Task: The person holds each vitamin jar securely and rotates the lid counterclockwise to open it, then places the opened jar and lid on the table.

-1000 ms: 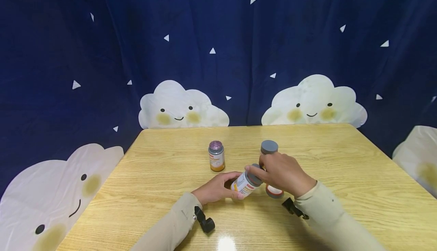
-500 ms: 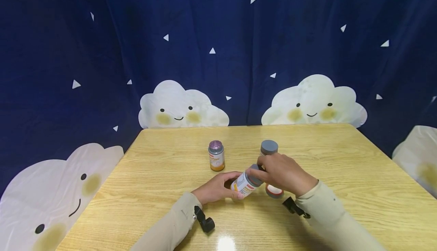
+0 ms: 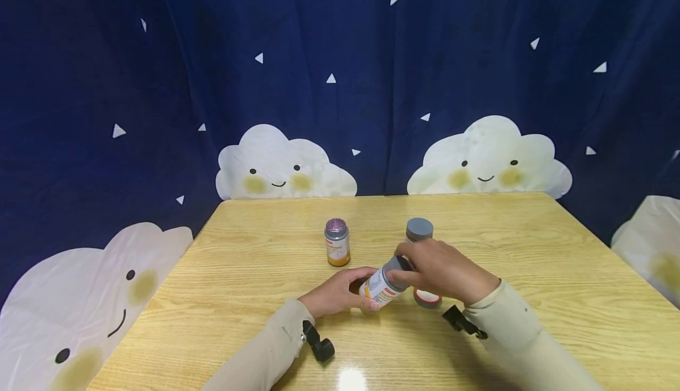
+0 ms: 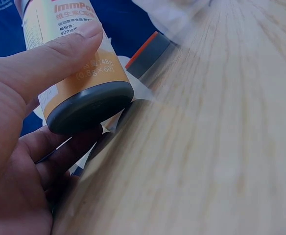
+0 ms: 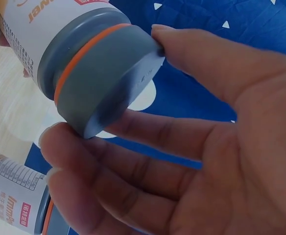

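My left hand (image 3: 334,293) grips a white and orange supplement bottle (image 3: 376,287) near its base, tilted with its top to the right. The thumb lies across the label (image 4: 86,58) in the left wrist view. On the bottle's grey lid (image 5: 104,73), my right hand (image 3: 443,267) has its thumb and curled fingers at the rim. The lid sits on the bottle, an orange ring showing beneath it. Behind my right hand stands another grey-lidded bottle (image 3: 419,229), partly hidden. A loose grey lid (image 3: 427,299) with a red rim lies upturned on the table below that hand.
A similar bottle (image 3: 337,251) with a purple sparkly top and no grey lid stands farther back, left of centre. Everything rests on a light wooden table (image 3: 255,243). A dark blue curtain (image 3: 297,84) with white clouds hangs behind the table's far edge.
My right hand has shifted its fingers round the lid, and its wrist has moved slightly to the right. The left hand and the tilted bottle have stayed almost still.
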Motion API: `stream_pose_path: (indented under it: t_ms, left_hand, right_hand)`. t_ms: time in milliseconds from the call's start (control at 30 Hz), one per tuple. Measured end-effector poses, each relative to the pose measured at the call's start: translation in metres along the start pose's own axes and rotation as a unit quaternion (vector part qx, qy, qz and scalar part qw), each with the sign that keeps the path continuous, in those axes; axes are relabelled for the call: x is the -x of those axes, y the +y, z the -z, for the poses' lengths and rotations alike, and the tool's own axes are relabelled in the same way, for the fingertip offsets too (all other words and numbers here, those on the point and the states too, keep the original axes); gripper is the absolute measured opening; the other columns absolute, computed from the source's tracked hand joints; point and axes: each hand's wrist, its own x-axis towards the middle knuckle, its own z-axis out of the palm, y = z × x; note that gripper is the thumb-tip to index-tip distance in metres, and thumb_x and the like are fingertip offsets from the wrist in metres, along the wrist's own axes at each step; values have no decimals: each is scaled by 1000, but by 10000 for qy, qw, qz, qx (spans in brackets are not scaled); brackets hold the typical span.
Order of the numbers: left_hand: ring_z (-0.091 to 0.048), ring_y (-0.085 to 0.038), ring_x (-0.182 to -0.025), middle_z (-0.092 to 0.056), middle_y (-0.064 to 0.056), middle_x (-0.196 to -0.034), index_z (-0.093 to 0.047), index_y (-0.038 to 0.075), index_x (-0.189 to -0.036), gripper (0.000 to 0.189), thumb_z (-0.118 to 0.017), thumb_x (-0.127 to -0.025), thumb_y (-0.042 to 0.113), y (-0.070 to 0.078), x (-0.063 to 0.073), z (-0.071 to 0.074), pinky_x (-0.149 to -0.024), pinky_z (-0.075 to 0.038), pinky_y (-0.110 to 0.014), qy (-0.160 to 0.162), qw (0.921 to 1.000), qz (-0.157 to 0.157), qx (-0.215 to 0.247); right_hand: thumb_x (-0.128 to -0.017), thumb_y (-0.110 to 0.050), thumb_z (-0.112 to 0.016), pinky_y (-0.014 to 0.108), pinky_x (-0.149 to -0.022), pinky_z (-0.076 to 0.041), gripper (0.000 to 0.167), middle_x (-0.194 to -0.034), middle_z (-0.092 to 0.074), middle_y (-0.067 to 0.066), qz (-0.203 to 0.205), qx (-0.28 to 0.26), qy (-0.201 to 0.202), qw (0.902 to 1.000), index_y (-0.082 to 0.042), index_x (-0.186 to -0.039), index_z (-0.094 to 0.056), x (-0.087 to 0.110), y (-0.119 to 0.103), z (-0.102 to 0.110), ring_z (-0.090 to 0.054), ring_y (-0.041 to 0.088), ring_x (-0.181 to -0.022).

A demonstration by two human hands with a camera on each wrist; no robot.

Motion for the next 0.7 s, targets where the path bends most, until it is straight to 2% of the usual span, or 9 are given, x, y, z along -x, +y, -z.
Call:
stream_pose_path:
  t_ms: [433, 700]
  left_hand:
    - [-55, -10, -111, -59, 7, -124, -48, 26, -140, 60, -74, -86, 32, 0, 0, 0, -95, -44, -27, 53, 9999, 29, -99]
    - [-56, -12, -110, -60, 6, -123, -48, 25, -140, 60, -74, -87, 30, -1, 0, 1, -94, -46, -29, -10, 10000, -66, 7]
  right_hand:
    - [-83, -27, -75, 26, -62, -47, 29, -94, -65, -3, 564, 82, -25, 9984, -11, -105, -67, 1, 2, 3, -56, 8, -74]
    - [-80, -23, -76, 26, -65, -48, 34, -97, -63, -3, 767, 56, -81, 9970, -13, -111, -66, 1, 3, 4, -56, 9, -77]
